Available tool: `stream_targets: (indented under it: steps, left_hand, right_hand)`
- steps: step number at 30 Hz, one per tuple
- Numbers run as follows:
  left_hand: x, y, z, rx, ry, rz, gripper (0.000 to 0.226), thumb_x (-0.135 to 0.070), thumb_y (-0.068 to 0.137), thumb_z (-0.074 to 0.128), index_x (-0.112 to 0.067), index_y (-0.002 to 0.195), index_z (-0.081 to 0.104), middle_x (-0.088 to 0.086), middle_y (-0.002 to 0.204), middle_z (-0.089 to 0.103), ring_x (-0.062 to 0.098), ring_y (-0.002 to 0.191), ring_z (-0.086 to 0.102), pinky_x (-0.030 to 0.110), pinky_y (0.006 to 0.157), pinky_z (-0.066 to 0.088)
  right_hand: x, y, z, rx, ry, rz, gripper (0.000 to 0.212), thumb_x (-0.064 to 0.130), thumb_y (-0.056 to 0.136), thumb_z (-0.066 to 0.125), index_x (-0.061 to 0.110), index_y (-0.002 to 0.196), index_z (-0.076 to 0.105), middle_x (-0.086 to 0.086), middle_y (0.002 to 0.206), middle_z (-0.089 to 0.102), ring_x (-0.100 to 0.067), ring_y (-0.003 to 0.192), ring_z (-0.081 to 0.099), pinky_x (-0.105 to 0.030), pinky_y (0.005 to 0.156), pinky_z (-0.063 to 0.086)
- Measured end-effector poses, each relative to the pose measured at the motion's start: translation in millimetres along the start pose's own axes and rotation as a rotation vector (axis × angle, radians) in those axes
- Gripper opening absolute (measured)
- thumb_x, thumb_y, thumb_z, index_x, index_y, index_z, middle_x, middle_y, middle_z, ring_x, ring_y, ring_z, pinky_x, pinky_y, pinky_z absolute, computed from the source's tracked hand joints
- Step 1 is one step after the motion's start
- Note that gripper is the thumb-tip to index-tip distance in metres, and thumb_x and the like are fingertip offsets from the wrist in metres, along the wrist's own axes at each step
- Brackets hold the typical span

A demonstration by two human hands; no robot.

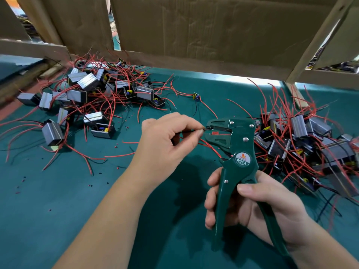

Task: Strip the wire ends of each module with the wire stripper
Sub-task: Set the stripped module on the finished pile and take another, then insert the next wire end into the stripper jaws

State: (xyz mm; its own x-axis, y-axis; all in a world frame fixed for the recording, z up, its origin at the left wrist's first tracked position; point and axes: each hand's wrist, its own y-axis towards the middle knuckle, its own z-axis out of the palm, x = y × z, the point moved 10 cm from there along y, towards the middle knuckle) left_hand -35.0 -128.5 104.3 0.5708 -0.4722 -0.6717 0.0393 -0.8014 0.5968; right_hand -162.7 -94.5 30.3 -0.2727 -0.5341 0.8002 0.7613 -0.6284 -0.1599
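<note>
Now the left hand (167, 140) pinches a black wire (196, 130), feeding its end into the wire stripper (236, 152) above the table (77, 200). Right hand (258, 202) wraps the handles: seat the wire squarely, then squeeze steadily.

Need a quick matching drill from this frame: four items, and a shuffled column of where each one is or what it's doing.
Items
1. wire stripper
2. black wire
3. left hand
4. loose small module

States
A. lying alone on the green mat between the two piles
B. held by its handles in the right hand
C. its end fed into the stripper's head
D. pinching a wire between thumb and fingers

Pairs: 1-B, 2-C, 3-D, 4-A
</note>
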Motion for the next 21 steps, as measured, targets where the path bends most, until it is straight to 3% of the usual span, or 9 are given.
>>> stream_targets:
  steps: [9, 21]
  left_hand:
    - [-7.6, 0.3, 1.9, 0.011, 0.045, 0.043, 0.009, -0.022, 0.085, 0.063, -0.029, 0.09, 0.061, -0.009, 0.069, 0.056, 0.008, 0.067, 0.054, 0.059, 0.07, 0.042]
    - [-9.1, 0.5, 1.8, 0.023, 0.052, 0.051, 0.01, -0.021, 0.087, 0.063, -0.03, 0.088, 0.061, -0.017, 0.068, 0.051, 0.003, 0.064, 0.049, 0.056, 0.066, 0.041]
  right_hand:
    - [-3.2, -0.2, -6.3, -0.047, -0.032, 0.032, 0.046, 0.027, 0.061, 0.084, 0.001, 0.093, 0.065, -0.028, 0.076, 0.06, -0.041, 0.065, 0.062, -0.045, 0.062, 0.052]
    - [-4.5, -0.4, -5.9, -0.048, -0.029, 0.037, 0.038, 0.028, 0.064, 0.083, 0.005, 0.088, 0.065, -0.024, 0.071, 0.059, -0.038, 0.06, 0.061, -0.046, 0.061, 0.052]
